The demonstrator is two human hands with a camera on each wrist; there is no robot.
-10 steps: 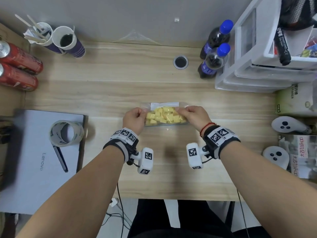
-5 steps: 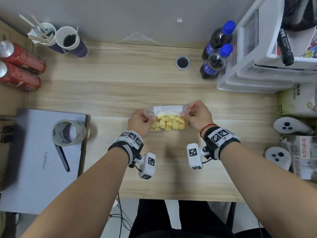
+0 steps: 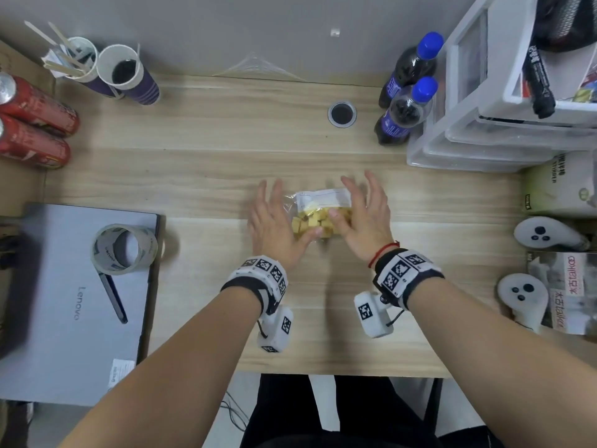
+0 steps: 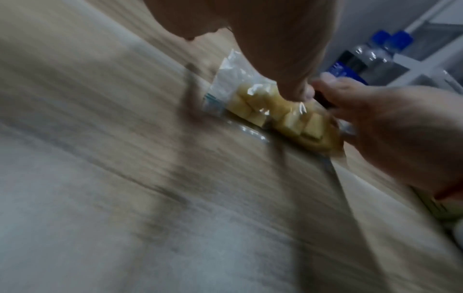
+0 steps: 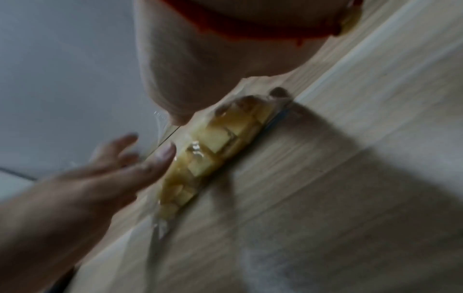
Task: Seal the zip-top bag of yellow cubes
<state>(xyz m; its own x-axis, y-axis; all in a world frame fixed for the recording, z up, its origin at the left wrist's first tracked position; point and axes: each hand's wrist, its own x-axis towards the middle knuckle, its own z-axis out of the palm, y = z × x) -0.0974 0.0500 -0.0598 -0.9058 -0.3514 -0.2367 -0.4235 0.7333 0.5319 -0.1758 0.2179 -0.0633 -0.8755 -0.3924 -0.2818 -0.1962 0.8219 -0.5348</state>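
A clear zip-top bag (image 3: 323, 202) of yellow cubes (image 3: 311, 223) lies flat on the wooden desk (image 3: 226, 163), its white label strip on the far side. My left hand (image 3: 274, 221) lies along the bag's left edge with fingers straight and spread. My right hand (image 3: 365, 215) mirrors it on the right edge. Both thumbs touch the near side of the cubes. In the left wrist view, which is blurred, the bag (image 4: 263, 107) sits under my left thumb. In the right wrist view the bag (image 5: 213, 150) lies between both hands. The zip strip's state is too blurred to tell.
A grey laptop (image 3: 64, 302) with a tape roll (image 3: 124, 248) lies at the left. Red cans (image 3: 32, 124) and paper cups (image 3: 126, 76) stand at the back left. Two blue-capped bottles (image 3: 407, 101), white drawers (image 3: 500, 124) and white controllers (image 3: 546, 234) are at the right.
Both hands pinched the bag's top corners before. Now they have let go, the fingers are spread straight, and the bag lies flat between them.
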